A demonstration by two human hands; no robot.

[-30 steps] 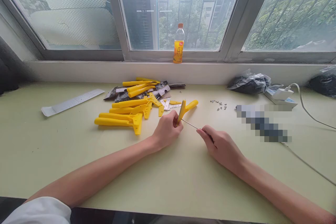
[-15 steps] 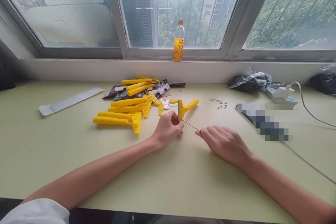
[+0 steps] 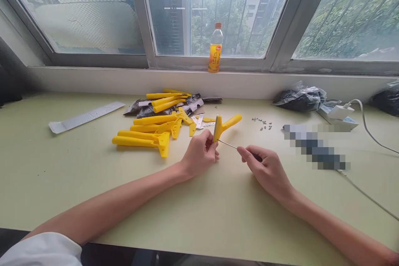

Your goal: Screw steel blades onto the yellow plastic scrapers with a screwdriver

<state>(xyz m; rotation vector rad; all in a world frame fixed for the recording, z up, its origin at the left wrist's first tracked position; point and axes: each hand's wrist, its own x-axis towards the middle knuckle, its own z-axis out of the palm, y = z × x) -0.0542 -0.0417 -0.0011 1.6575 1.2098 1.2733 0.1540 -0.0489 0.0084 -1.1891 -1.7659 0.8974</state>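
Observation:
My left hand [image 3: 201, 151] is closed on the head of a yellow scraper [image 3: 230, 122], whose handle points up and to the right. A thin metal strip runs along the head's edge. My right hand [image 3: 266, 164] wraps around the handle of a screwdriver [image 3: 228, 144]. Its slim shaft reaches left, with the tip at the lower end of the scraper's head; the screw there is too small to make out. To the left of my left hand lie several yellow scraper handles [image 3: 140, 138] in a pile.
Several small screws [image 3: 262, 123] lie right of the scraper. Dark plastic packets [image 3: 156, 110] and white strips [image 3: 199, 122] sit by the pile. A long pale sleeve [image 3: 87, 117] is at left; a drink bottle [image 3: 215, 50] stands on the sill. A cable [image 3: 368, 195] runs along the right.
My right hand has turned around the screwdriver handle, its fingers now rolled with the thumb side up. The scraper has tilted slightly to the right in my left hand. The whole view shifted slightly.

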